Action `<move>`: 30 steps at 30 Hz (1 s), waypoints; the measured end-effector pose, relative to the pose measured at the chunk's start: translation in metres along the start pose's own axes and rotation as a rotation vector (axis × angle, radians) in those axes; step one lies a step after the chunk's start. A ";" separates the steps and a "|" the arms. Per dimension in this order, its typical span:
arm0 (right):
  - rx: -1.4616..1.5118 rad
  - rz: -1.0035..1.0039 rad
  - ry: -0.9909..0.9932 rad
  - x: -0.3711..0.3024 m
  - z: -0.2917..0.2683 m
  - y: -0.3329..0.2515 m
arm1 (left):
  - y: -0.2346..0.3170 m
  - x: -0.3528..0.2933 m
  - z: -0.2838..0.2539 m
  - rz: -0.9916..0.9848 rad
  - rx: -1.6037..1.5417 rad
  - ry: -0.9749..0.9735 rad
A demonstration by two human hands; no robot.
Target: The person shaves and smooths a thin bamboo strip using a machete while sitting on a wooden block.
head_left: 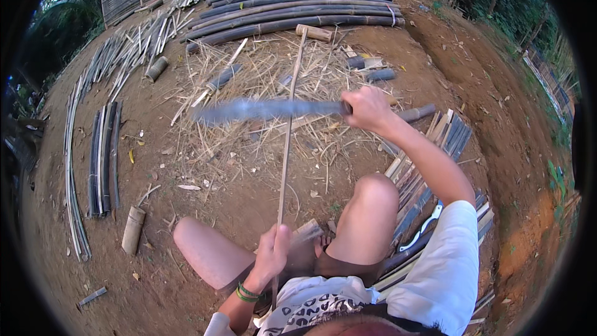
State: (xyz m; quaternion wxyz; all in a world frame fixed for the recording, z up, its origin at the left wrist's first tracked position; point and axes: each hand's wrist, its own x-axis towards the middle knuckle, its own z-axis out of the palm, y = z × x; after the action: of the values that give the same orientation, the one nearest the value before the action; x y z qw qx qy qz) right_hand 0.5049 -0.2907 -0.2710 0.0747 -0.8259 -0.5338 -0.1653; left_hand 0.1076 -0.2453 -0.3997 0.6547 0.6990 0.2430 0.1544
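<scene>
My left hand (272, 252) is closed around the near part of a long thin bamboo strip (286, 155). The strip runs away from me, its far end by a short bamboo piece (315, 32) on the ground. In my right hand (368, 109), fingers wrapped round the handle, is a machete (255, 109). Its blade points left and crosses the strip about midway along; motion blurs it, and I cannot tell whether it touches the strip. Beneath both lies a litter of bamboo shavings (267, 137).
Dark bamboo poles (292, 15) are stacked at the back. Split strips (124, 56) spread at the left, beside a dark slat bundle (104, 158). More slats (429, 155) and a white-handled tool (423, 229) lie near my right knee. Short bamboo sections (133, 230) sit on the soil.
</scene>
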 end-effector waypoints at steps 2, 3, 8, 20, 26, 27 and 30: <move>-0.151 0.016 -0.062 0.004 0.000 0.017 | -0.005 -0.013 -0.002 -0.092 -0.135 -0.029; -0.050 0.237 -0.007 0.014 -0.001 0.039 | -0.008 -0.023 -0.003 -0.151 -0.206 -0.056; 0.073 0.657 0.191 0.034 0.002 0.110 | -0.001 -0.035 -0.014 -0.071 -0.371 -0.160; 0.415 0.356 0.343 -0.035 0.000 0.012 | -0.011 0.001 -0.030 -0.176 -0.930 -0.356; 0.393 0.073 0.318 -0.053 0.025 -0.013 | 0.013 0.017 -0.038 -0.296 -0.518 -0.157; 0.388 0.011 0.317 -0.054 0.031 -0.018 | 0.020 0.018 -0.039 -0.322 -0.504 -0.133; 0.319 -0.148 0.221 -0.060 0.046 -0.037 | 0.017 0.020 -0.030 -0.286 -0.457 -0.025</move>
State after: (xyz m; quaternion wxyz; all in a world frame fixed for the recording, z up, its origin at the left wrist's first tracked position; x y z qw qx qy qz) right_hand 0.4578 -0.3132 -0.3368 0.2505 -0.7389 -0.6010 -0.1735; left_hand 0.1102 -0.2096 -0.3816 0.8137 0.4933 0.2900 0.1024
